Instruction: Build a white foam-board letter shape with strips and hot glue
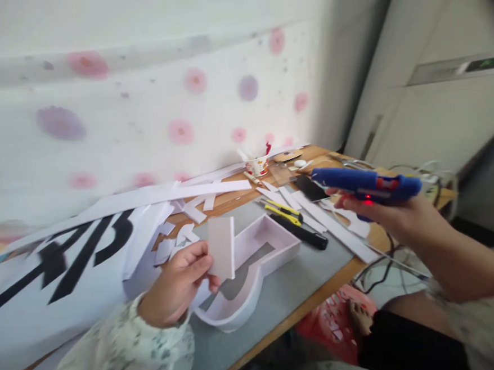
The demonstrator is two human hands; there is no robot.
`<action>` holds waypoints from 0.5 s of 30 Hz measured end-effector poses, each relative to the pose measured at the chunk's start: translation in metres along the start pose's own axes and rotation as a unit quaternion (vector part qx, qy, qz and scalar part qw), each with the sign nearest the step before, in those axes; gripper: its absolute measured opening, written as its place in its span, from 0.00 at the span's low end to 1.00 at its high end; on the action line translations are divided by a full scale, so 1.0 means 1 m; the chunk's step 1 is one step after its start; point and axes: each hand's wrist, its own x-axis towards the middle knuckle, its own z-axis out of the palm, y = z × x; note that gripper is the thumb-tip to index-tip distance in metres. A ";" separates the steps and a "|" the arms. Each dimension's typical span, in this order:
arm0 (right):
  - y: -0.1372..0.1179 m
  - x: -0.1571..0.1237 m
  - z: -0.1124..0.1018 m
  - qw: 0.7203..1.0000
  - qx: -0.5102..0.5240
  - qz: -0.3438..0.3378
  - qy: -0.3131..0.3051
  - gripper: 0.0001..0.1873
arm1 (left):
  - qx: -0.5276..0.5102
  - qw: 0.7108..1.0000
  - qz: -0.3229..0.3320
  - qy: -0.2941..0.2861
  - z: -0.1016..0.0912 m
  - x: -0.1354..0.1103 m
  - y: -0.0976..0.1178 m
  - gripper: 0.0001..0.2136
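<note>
Pinched between the fingers and thumb of my left hand (181, 280) is a small white rectangular foam board piece (221, 247), held upright. Just behind and below it, a white hollow foam board shape (242, 306) with straight and curved walls rests on the grey cutting mat (309, 285). My right hand (395, 217) is raised at the right, wrapped round a blue glue gun (357, 182) whose small red light is lit. The gun's nozzle points left, apart from the foam pieces.
Yellow-black utility knives (285, 211) and a black-handled tool (303, 233) lie behind the hollow shape. White strips (334, 224) and scraps (178, 237) are scattered around. A patterned cup (257, 165) stands at the back. Large printed sheets (79, 275) cover the left; a red bag (331, 325) sits below.
</note>
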 end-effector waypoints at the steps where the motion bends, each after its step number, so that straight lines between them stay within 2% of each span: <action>1: 0.010 0.005 -0.016 0.999 -0.017 0.033 0.017 0.16 | 0.017 1.000 0.004 0.006 -0.001 0.001 0.004 0.15; 3: 0.034 0.011 -0.045 0.986 -0.107 0.118 0.049 0.19 | 0.062 0.998 0.028 0.018 -0.004 0.004 0.012 0.14; 5: 0.058 0.013 -0.069 0.966 -0.185 0.160 0.081 0.22 | 0.130 0.990 0.041 0.017 -0.010 0.009 0.020 0.13; 7: 0.080 0.012 -0.083 0.945 -0.251 0.190 0.090 0.19 | 0.206 0.978 0.035 0.017 -0.015 0.015 0.028 0.15; 10: 0.108 0.013 -0.089 0.921 -0.323 0.209 0.064 0.14 | 0.292 0.953 0.082 0.021 -0.014 0.026 0.040 0.13; 15: 0.139 0.014 -0.078 0.902 -0.370 0.219 -0.043 0.16 | 0.440 0.884 0.147 0.060 0.005 0.039 0.054 0.10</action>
